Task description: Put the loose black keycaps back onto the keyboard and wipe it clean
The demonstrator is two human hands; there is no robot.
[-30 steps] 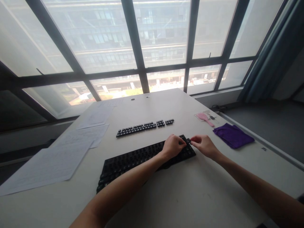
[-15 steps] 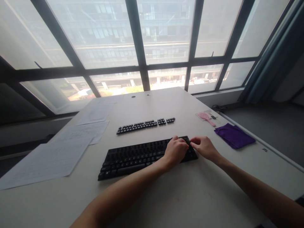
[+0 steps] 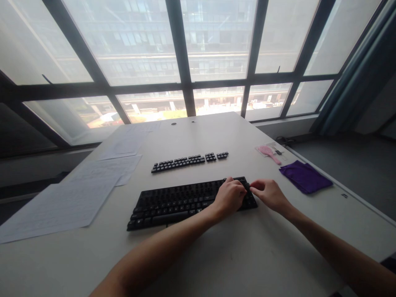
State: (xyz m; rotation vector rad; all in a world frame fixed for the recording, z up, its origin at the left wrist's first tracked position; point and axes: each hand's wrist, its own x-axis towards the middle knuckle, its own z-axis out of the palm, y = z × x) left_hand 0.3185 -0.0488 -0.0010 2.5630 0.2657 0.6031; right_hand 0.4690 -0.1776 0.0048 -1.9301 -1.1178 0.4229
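A black keyboard lies slightly slanted on the white table. Its upper rows are bare of keycaps, while lower rows still carry lettered keys. Over the keyboard's right part rests my left hand, fingers curled and closed, its fingertips at the number pad; what they grip is hidden. My right hand is at the keyboard's right edge, thumb and forefinger pinched close to the left fingertips. A tiny dark bit shows at that pinch, too small to name. Behind the keyboard, loose black keycaps stand lined up in rows and small groups.
Printed paper sheets spread along the table's left side. On the right lie a pink hairbrush with clear packaging, a small dark clip-like item and a folded purple cloth. Windows stand beyond the table.
My right hand's pinch has shifted slightly right, away from the left fingertips. My left hand stays in place on the keyboard. The view has tilted a little.
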